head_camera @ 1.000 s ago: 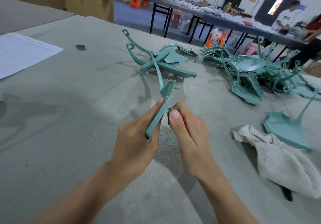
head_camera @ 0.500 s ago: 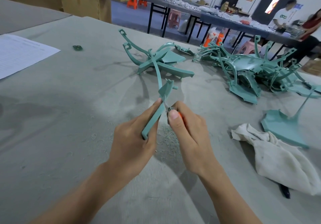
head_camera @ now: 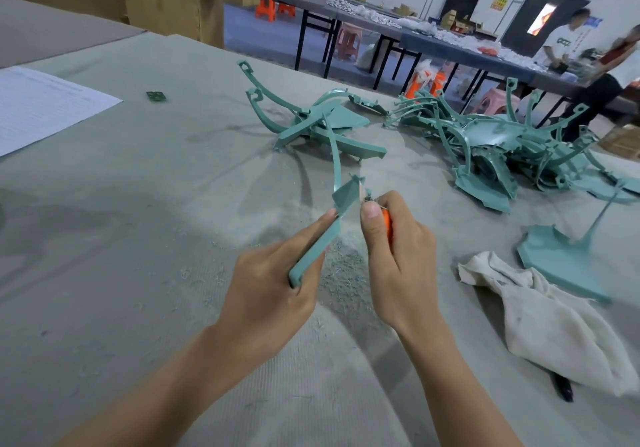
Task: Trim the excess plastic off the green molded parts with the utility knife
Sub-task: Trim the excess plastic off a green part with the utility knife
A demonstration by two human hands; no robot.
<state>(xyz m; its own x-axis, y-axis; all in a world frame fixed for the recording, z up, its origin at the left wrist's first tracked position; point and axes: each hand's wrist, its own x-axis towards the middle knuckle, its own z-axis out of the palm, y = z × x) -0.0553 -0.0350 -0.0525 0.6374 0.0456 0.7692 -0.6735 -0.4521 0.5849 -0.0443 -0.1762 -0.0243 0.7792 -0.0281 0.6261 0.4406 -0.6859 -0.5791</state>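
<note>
Grey table point(head_camera: 138, 238) is lying beneath both hands. The left hand point(head_camera: 273, 283) is gripping a long green part point(head_camera: 322, 235) above it, fingers curled round its lower end. The right hand point(head_camera: 398, 256) is clenching an orange knife point(head_camera: 386, 223), tip against the part's upper end.

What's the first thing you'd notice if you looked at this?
Right in the middle, the left hand holds a long green part while the right hand grips an orange utility knife at its edge. Behind them, a big tangle of green parts sprawls across the grey table, and a white rag lies at the right.
</note>
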